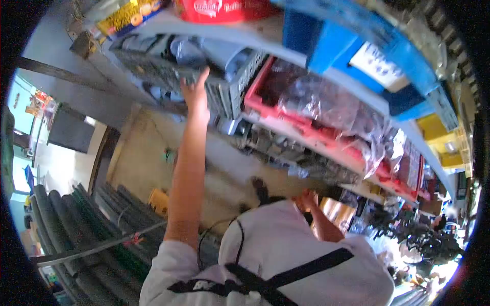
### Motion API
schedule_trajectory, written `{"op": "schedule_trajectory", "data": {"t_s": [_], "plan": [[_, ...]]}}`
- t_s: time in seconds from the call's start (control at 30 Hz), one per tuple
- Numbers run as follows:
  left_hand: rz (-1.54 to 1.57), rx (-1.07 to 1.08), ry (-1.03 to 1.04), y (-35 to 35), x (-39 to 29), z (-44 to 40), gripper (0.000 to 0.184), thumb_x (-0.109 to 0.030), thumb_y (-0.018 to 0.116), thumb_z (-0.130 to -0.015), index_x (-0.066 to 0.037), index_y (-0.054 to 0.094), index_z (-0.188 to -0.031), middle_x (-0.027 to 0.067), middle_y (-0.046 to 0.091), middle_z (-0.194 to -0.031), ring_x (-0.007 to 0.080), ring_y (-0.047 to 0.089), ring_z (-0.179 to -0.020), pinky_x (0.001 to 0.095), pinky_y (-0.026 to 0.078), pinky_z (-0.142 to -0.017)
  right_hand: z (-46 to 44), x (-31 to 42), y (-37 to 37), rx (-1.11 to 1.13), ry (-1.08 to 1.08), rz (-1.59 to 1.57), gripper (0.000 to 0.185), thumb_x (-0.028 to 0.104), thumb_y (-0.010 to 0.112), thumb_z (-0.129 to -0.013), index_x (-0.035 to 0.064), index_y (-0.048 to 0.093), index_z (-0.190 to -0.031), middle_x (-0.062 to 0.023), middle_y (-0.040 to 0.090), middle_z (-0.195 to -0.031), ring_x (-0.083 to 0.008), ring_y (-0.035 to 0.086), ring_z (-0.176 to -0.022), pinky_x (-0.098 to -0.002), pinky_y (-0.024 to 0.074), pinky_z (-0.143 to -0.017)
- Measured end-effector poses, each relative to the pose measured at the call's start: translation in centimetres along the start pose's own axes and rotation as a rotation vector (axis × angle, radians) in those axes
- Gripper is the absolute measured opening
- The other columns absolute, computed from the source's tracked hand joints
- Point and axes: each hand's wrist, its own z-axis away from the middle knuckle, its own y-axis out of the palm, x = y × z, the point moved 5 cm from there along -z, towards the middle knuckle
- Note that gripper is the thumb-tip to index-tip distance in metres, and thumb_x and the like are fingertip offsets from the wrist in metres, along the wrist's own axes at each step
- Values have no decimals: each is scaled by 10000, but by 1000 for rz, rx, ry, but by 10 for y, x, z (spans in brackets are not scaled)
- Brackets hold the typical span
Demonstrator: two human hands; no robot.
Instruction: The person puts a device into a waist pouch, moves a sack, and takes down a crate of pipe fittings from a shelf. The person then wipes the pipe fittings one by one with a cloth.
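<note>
Crate of dark grey slatted plastic [222, 97], open at the top, sits on a pale shelf [311, 133] beyond the person's outstretched left arm. Smooth, translucent grey-blue plastic pieces [224, 53] lie inside it. The left hand [195, 96] is raised in front of the crate's near wall, its fingers parted and one pointing upward; nothing shows in its grasp, and whether it touches the plastic cannot be told.

The right hand [305, 201] hangs low beside the body, near a shiny brown bundle [337, 213]. It is small and blurred, so its finger position, and whether it holds anything, cannot be told.

Just beside the grey crate stands a pinkish-red plastic crate [255, 96] heaped with crumpled clear plastic wrapping [334, 99]. Above are a bright blue plastic bin [329, 46] with a white label and a round red tub [224, 11].

As for progress, the grey crate is on the shelf with pieces in it, and no piece is visibly lifted out. Judging by the free left hand, handling of this crate is between grips; how much is left cannot be judged.
</note>
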Motion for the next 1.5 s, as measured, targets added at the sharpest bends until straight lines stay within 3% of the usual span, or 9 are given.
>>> {"op": "schedule_trajectory", "data": {"t_s": [0.07, 0.27, 0.43, 0.57, 0.8, 0.9, 1.1, 1.3, 1.5], "plan": [[-141, -29, 58, 2, 6, -29, 1114, -362, 793, -652, -12, 97, -1448, 220, 226, -1465, 313, 272, -1338, 405, 228, -1081, 6, -14, -12, 304, 590, -1065, 385, 347, 608, -793, 55, 581, -1043, -183, 650, -923, -359, 647, -821, -493, 518, -665], [6, -30, 194, 7, 34, -81, 1143, -77, 817, -550, -22, 63, -1408, 196, 373, -1342, 287, 407, -1207, 369, 328, -1017, 10, 3, 12, 303, 496, -933, 373, 346, 602, -773, 62, 601, -1016, -207, 640, -951, -368, 620, -927, -472, 502, -770], [-134, -84, 40, -11, 94, -187, 489, -79, 648, -614, -42, 466, -1066, 124, 478, -1230, 249, 428, -1141, 390, 368, -952, 20, 0, -30, 235, 679, -1051, 378, 388, 623, -764, 86, 626, -990, -198, 644, -936, -355, 628, -919, -449, 507, -741], [3, -69, 110, 14, 36, -117, 1035, 137, 562, -526, -26, 98, -1436, 157, 425, -1334, 286, 451, -1153, 345, 326, -1027, 25, -5, -38, 252, 690, -1026, 360, 345, 653, -747, 101, 629, -1010, -184, 644, -970, -348, 624, -938, -443, 500, -762], [114, -198, 123, 21, 27, -82, 1058, 168, 494, -565, -109, 41, -1480, 148, 357, -1412, 273, 436, -1202, 341, 349, -1013, 40, -13, -1, 219, 716, -1066, 324, 329, 589, -783, 57, 621, -955, -190, 652, -917, -383, 620, -894, -436, 500, -756], [162, -257, 229, 16, 42, -106, 917, 98, 485, -654, -134, 74, -1440, 106, 539, -976, 227, 515, -837, 463, 433, -828, 36, -17, -23, 216, 712, -1017, 317, 313, 596, -781, 39, 618, -939, -203, 646, -933, -390, 611, -918, -440, 496, -763], [268, -169, 255, 15, 39, -102, 1006, 118, 463, -648, -164, -65, -1457, 90, 542, -908, 202, 501, -801, 440, 452, -800, 26, -17, -16, 463, 766, -1242, 370, 312, 608, -772, 24, 575, -1002, -242, 615, -989, -397, 586, -976, -458, 477, -830], [232, -167, 151, -2, 52, -98, 1043, 97, 479, -650, -206, -109, -1456, 101, 545, -957, 194, 504, -825, 484, 402, -858, 27, -31, -56, 194, 728, -1102, 366, 345, 625, -755, 23, 618, -928, -235, 635, -933, -404, 603, -928, -468, 491, -807], [305, -179, 192, -22, 46, -57, 1018, 72, 462, -665, -217, -100, -1464, 110, 558, -969, 223, 489, -882, 541, 335, -919, 11, -27, -66, 266, 704, -1191, 402, 371, 625, -748, 39, 624, -975, -234, 638, -948, -394, 605, -949, -465, 492, -815]]}}
